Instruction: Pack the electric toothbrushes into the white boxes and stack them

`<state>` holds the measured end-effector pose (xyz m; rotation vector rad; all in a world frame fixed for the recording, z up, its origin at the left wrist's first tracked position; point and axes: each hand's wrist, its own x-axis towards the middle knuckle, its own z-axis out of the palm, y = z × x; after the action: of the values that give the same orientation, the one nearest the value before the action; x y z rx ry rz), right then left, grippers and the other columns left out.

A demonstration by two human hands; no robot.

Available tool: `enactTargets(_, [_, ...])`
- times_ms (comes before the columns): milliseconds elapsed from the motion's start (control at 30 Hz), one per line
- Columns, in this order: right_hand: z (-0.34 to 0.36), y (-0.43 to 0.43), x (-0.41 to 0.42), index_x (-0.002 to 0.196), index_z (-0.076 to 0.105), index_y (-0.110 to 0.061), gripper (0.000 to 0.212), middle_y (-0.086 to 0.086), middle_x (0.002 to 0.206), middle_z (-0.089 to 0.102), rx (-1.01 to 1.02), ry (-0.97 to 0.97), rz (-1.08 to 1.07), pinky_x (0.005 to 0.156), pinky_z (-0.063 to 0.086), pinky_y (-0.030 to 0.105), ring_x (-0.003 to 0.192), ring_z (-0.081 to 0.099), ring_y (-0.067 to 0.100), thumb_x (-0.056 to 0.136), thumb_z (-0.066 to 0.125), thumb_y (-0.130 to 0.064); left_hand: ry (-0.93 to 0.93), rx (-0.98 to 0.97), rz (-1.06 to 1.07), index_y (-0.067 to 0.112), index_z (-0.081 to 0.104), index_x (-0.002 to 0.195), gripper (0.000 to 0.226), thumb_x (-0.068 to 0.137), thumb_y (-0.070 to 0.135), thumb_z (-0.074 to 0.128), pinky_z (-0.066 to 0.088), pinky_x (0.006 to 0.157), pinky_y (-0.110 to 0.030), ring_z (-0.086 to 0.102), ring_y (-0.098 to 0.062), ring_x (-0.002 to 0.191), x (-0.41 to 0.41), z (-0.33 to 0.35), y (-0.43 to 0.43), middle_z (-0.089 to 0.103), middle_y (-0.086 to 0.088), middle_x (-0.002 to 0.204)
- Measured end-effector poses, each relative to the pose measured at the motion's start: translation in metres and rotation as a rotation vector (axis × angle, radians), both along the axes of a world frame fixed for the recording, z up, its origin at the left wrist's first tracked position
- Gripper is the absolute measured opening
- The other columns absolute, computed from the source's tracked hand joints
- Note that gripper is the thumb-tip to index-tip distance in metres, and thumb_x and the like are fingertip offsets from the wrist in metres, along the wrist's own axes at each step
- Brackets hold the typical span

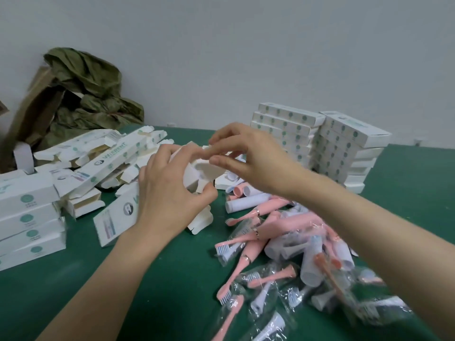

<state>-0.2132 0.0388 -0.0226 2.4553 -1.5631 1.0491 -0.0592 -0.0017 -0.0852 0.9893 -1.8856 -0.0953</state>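
— Where is the white box (200, 174)?
— Above the green table (147, 279), mid-frame. The left hand (167, 193) grips its open end, fingers curled round it; the right hand (251, 158) pinches a flap at its top.
— And the toothbrushes (283, 242)?
— Heaped in clear wrappers under the right forearm. A stack of closed boxes (320, 143) stands far right, a second stack (27, 217) near left.
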Motion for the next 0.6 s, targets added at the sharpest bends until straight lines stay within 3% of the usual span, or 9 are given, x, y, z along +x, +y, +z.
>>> enactTargets(100, [0.004,-0.003,-0.023,0.103,0.072,-0.014,0.016,-0.009,0.093,0.064,0.098,-0.022,-0.067,0.077,0.046,0.011,0.083,0.059,0.005,0.091,0.060,-0.018,-0.051,0.009,0.027,0.034,0.057,0.115,0.049,0.068,0.033,0.070,0.025,0.088,-0.031,0.038,-0.013,0.102,0.001,-0.004,-0.005,0.037,0.013,0.102])
enactTargets(200, [-0.006,-0.012,-0.056,0.102,0.072,-0.012,0.018,-0.003,0.098,0.070,0.203,0.098,-0.230,0.078,0.047,0.019,0.084,0.060,0.008,0.091,0.058,-0.012,-0.050,0.011,0.034,0.035,0.056,0.114,0.049,0.066,0.037,0.065,0.024,0.088,-0.031,0.039,-0.013,0.102,0.001,-0.004,-0.007,0.038,0.013,0.103])
enactTargets(333, [-0.029,-0.025,-0.077,0.105,0.070,-0.013,0.023,0.002,0.107,0.070,0.314,0.159,-0.344,0.073,0.038,0.013,0.083,0.060,0.011,0.091,0.053,-0.006,-0.045,0.030,0.040,0.036,0.055,0.113,0.048,0.065,0.040,0.059,0.022,0.089,-0.030,0.041,-0.016,0.103,0.002,-0.005,-0.007,0.039,0.011,0.103])
enactTargets(433, [-0.042,-0.043,-0.068,0.108,0.069,-0.012,0.028,0.004,0.110,0.068,0.327,0.182,-0.356,0.082,0.040,0.016,0.098,0.061,0.017,0.091,0.049,-0.002,-0.063,0.033,0.034,0.036,0.055,0.112,0.046,0.067,0.040,0.060,0.021,0.089,-0.030,0.040,-0.016,0.103,0.001,-0.006,-0.006,0.039,0.010,0.103])
enactTargets(500, [-0.052,-0.057,-0.059,0.116,0.064,-0.015,0.036,0.005,0.117,0.064,0.394,0.275,-0.372,0.090,0.046,0.030,0.105,0.058,0.021,0.090,0.047,0.001,-0.073,0.030,0.026,0.036,0.056,0.112,0.044,0.068,0.039,0.062,0.021,0.089,-0.029,0.039,-0.016,0.102,0.000,-0.006,-0.006,0.039,0.010,0.103])
enactTargets(600, [-0.069,-0.070,-0.042,0.125,0.056,-0.018,0.034,0.006,0.122,0.058,0.501,0.367,-0.364,0.084,0.045,0.032,0.104,0.053,0.023,0.092,0.052,-0.014,-0.064,0.035,0.044,0.037,0.056,0.112,0.047,0.065,0.042,0.057,0.020,0.088,-0.028,0.041,-0.017,0.104,0.002,-0.004,-0.007,0.040,0.010,0.104])
